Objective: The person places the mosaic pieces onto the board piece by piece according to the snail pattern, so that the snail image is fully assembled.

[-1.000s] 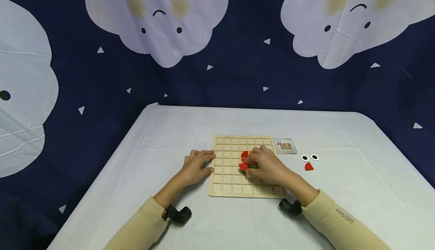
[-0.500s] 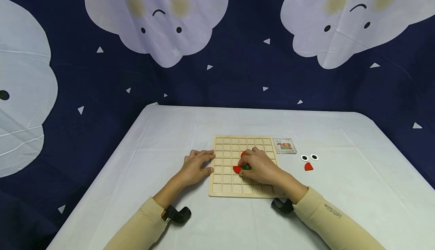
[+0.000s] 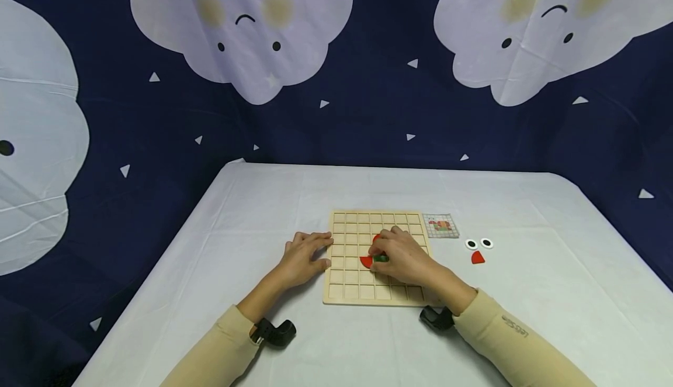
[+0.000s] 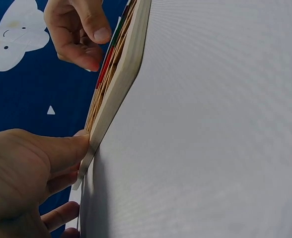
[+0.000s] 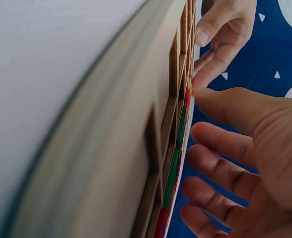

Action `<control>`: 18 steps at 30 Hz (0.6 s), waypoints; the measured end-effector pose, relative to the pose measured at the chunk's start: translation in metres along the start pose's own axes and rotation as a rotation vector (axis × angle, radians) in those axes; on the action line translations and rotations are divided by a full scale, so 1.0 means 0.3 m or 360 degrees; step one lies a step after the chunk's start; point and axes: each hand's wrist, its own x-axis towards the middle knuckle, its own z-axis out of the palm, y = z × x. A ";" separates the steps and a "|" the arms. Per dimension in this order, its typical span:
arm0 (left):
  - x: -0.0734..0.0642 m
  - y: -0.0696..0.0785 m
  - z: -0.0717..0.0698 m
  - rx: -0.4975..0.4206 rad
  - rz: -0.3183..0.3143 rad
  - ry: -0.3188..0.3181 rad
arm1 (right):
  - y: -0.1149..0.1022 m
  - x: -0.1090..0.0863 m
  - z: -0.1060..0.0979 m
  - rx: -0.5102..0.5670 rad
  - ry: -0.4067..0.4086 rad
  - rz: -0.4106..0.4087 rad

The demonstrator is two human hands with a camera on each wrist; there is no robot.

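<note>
My right hand (image 3: 402, 258) is over the wooden grid board (image 3: 344, 293), thumb and index fingertips at the two sides of a red quarter-round piece (image 3: 365, 262). Green pieces (image 3: 380, 258) show under its fingers, and a bit of another red piece (image 3: 375, 238) peeks out behind; the palm hides the rest. In the right wrist view, the thumb (image 5: 220, 101) meets the row of red and green pieces while the other fingers spread loosely. At the board's left edge my left hand (image 3: 306, 258) rests, thumb and fingertips touching the rim, as the left wrist view also shows (image 4: 61, 153).
Off the board's back right corner lies a small printed pattern card (image 3: 441, 226). Two white eye discs (image 3: 479, 244) and a red wedge piece (image 3: 477, 257) lie to the right on the white tablecloth (image 3: 552, 317). A dark blue curtain with clouds (image 3: 368, 135) hangs behind.
My right hand has moved a little left over the board, taking the red quarter-round piece with it; over the last half second it barely moves. The left hand stays in place.
</note>
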 end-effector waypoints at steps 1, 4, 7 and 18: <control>0.000 0.000 0.000 -0.0001 -0.0001 -0.0001 | 0.002 -0.003 -0.003 0.0006 0.0007 0.0008; 0.000 0.002 0.000 -0.0004 -0.0002 -0.0004 | 0.013 -0.013 -0.015 0.0022 0.0020 0.0042; 0.000 0.003 -0.001 -0.0006 0.0001 -0.0006 | 0.036 -0.031 -0.037 0.0032 0.0045 0.0086; 0.002 0.003 -0.001 0.0000 -0.0007 -0.0004 | 0.135 -0.188 -0.140 0.0037 0.0151 0.0256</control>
